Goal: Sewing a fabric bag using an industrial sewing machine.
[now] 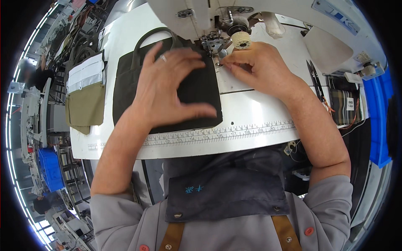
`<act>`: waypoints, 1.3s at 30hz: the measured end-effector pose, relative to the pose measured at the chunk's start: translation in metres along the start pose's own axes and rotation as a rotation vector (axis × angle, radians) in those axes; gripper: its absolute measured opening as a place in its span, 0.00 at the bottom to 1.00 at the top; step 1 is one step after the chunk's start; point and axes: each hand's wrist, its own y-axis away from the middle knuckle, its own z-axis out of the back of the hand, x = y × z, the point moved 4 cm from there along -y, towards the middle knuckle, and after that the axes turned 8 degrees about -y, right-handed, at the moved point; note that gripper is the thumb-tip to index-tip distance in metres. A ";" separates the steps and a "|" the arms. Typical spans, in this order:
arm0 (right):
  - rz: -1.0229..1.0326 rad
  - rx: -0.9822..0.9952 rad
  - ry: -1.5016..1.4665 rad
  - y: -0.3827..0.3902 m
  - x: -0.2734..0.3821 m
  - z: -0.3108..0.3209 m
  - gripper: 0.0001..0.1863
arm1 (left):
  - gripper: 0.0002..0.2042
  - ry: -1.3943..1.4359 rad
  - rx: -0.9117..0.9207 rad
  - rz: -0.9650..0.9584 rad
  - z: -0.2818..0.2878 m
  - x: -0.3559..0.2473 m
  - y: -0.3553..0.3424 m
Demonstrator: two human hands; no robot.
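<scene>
On the white sewing table [255, 106] lies a dark, squarish fabric bag panel [125, 94] with a loop handle [144, 38] at its far edge. Over it my left hand [167, 88] is spread, thumb out to the right, slightly smeared by motion; it holds nothing. A ring sits on one of its fingers. My right hand [261, 69] is beside the sewing machine's needle area [214, 46], thumb and forefinger pinched together. What they hold, if anything, is too small to make out. Above that hand sits a cream-coloured round knob [241, 40].
Left of the panel lies an olive and white fabric piece [85, 102]. A printed ruler strip [217, 136] follows the table's front edge. At the right are tweezers or snips [315, 79], a plaid fabric piece [344, 102] and a blue bin [379, 121]. The machine body [180, 14] overhangs the far side.
</scene>
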 end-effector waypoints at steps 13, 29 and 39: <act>0.112 0.015 0.090 0.004 0.012 -0.009 0.09 | 0.12 0.431 -0.041 0.366 0.015 -0.025 0.029; 0.254 0.069 0.276 0.007 0.028 -0.015 0.10 | 0.15 0.777 -0.064 0.059 0.003 0.006 0.011; 0.337 0.054 0.291 0.010 0.035 -0.016 0.08 | 0.52 0.244 0.130 -0.005 -0.013 -0.013 0.012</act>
